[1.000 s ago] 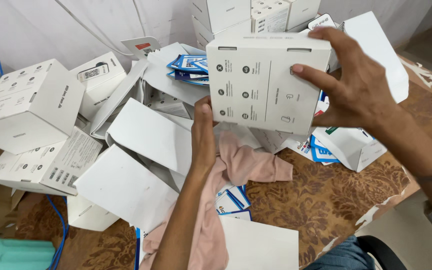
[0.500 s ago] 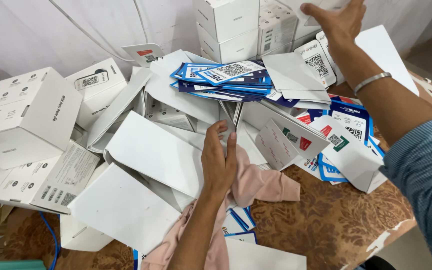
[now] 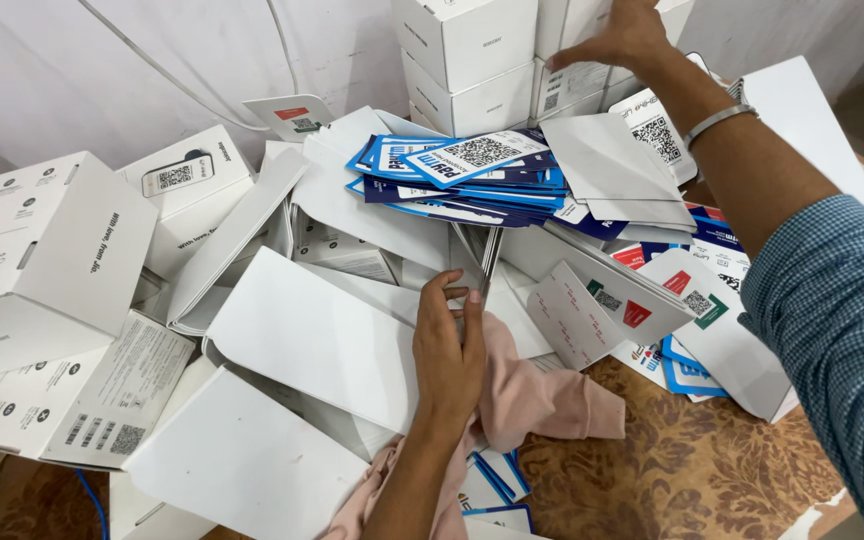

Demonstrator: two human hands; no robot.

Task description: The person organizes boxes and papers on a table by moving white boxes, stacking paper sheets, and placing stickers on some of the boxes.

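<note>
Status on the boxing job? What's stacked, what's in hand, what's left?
Done: closed white boxes stacked against the wall. In hand: right hand rests on that stack; left hand lies flat on the pink cloth. Left: open flat cartons and blue leaflets strewn about.

The right hand [image 3: 620, 40] is cut off by the top edge; the pink cloth [image 3: 542, 395] lies partly hidden.

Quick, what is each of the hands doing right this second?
Left hand: open, fingers flat on the white cardboard sheets, beside the pink cloth; holds nothing.
Right hand: open, reaching up, palm on the stacked white boxes; grips nothing.
</note>
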